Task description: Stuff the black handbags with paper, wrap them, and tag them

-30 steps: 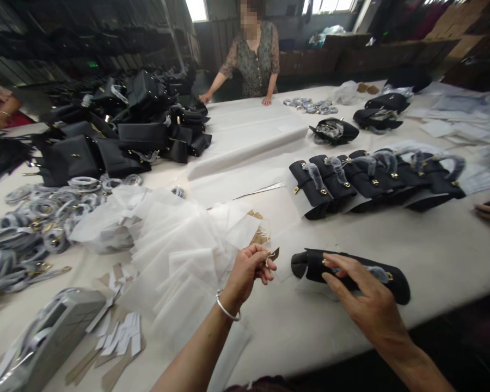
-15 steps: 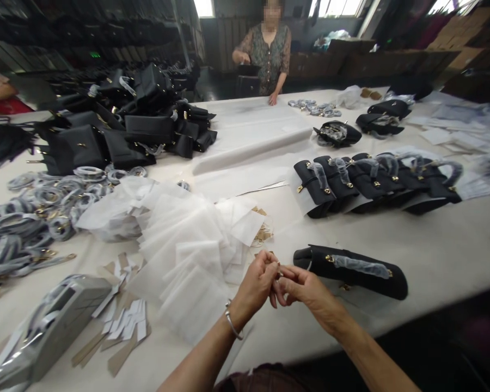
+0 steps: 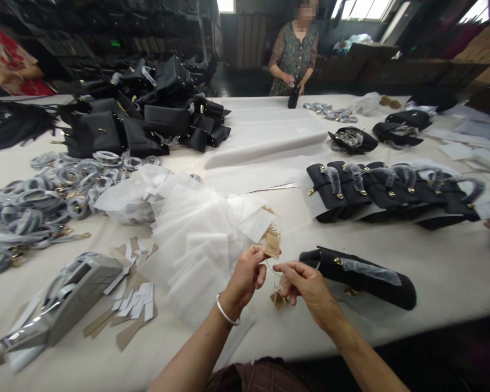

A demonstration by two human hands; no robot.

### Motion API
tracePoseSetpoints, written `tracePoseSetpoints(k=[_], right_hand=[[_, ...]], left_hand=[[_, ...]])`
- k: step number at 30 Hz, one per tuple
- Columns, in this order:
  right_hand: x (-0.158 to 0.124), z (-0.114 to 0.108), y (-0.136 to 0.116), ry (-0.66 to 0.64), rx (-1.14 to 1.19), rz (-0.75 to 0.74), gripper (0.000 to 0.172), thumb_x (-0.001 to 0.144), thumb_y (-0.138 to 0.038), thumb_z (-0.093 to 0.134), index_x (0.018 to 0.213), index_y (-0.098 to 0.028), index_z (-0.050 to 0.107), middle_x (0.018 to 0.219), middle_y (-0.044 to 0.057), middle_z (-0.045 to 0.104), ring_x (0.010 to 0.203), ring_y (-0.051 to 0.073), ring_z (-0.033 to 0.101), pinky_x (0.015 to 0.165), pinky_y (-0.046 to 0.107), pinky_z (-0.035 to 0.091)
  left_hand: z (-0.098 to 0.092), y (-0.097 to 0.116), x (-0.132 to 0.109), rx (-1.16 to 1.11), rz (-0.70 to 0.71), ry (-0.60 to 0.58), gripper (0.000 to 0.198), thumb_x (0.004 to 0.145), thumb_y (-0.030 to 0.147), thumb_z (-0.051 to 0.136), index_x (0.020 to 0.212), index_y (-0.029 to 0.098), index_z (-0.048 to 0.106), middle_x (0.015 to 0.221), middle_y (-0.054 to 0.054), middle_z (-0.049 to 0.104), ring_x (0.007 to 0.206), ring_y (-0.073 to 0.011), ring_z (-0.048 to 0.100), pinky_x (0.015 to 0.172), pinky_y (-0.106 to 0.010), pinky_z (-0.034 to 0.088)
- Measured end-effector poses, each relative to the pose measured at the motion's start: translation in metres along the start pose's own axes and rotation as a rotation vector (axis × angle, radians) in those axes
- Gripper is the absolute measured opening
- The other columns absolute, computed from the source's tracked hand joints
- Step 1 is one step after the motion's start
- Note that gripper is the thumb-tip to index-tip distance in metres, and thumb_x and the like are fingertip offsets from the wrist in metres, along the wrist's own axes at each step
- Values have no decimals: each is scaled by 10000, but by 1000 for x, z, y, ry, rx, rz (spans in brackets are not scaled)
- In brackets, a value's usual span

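Note:
My left hand [image 3: 247,275] is closed in a pinch on the string of a brown paper tag [image 3: 272,244] that stands up above my fingers. My right hand [image 3: 306,286] pinches another small brown tag [image 3: 277,298] hanging below it; a thin string runs between both hands. Just right of my right hand lies a black handbag [image 3: 363,275] on its side, its handle wrapped in clear film. A few more brown tags [image 3: 268,228] lie by the white sheets.
A heap of white tissue sheets [image 3: 188,228] lies to the left, with wrapped straps [image 3: 44,190], a tape dispenser [image 3: 61,305] and paper strips [image 3: 134,305]. A row of black bags [image 3: 392,188] stands to the right, a pile of bags [image 3: 147,120] far left. A person [image 3: 296,51] stands at the table's far end.
My right hand left the black bag and came to my left hand. The hands then drew apart, pulling tags on a string between them. The far person picked up a black bag.

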State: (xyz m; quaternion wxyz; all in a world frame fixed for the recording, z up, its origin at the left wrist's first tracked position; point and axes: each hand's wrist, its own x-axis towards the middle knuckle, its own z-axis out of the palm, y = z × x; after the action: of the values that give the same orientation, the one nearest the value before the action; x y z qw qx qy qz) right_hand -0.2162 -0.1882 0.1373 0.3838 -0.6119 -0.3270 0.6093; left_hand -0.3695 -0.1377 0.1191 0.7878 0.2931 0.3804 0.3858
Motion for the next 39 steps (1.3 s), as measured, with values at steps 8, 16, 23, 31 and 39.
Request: tracePoseSetpoints(k=[8,16,23,31,39], right_hand=[[-3,-3,2,-74,362,-5,318,791,-464,717,861,-154,717,645,7,553,562,77,438,469,194,326],[-30,-5,12,-85,58,-3,390,778,-520,710,842,-136,694,742,62,662,623,135,568,569,257,444],[-61,-27,28,-21,279,151,324,801,-471,713,813,-147,687,707,19,610,579,88,519,533,219,379],[-82,-63,46,220,474,8,276,673,-379,836,888,-237,737,1182,56,647,896,160,574,825,297,479],[-59,-82,58,522,739,-60,401,631,-378,866,976,-245,711,811,-14,651,669,102,577,649,241,519]], left_hand=[[-40,-23,7,292,-8,232,253,842,430,537,845,188,465,468,75,478,349,-70,344,370,-184,219],[-32,-23,-22,1072,238,-133,491,814,218,576,1298,210,498,1355,-137,523,1124,-255,584,998,-418,426],[14,-27,-31,742,-54,-657,366,901,378,550,1219,197,555,841,-27,662,740,-155,628,696,-251,488],[27,-67,-15,640,-214,-689,470,951,569,386,925,170,633,563,48,447,491,-94,454,512,-188,361],[66,-56,4,888,52,-724,219,894,399,575,986,222,667,897,-16,637,809,-164,584,738,-242,438]])
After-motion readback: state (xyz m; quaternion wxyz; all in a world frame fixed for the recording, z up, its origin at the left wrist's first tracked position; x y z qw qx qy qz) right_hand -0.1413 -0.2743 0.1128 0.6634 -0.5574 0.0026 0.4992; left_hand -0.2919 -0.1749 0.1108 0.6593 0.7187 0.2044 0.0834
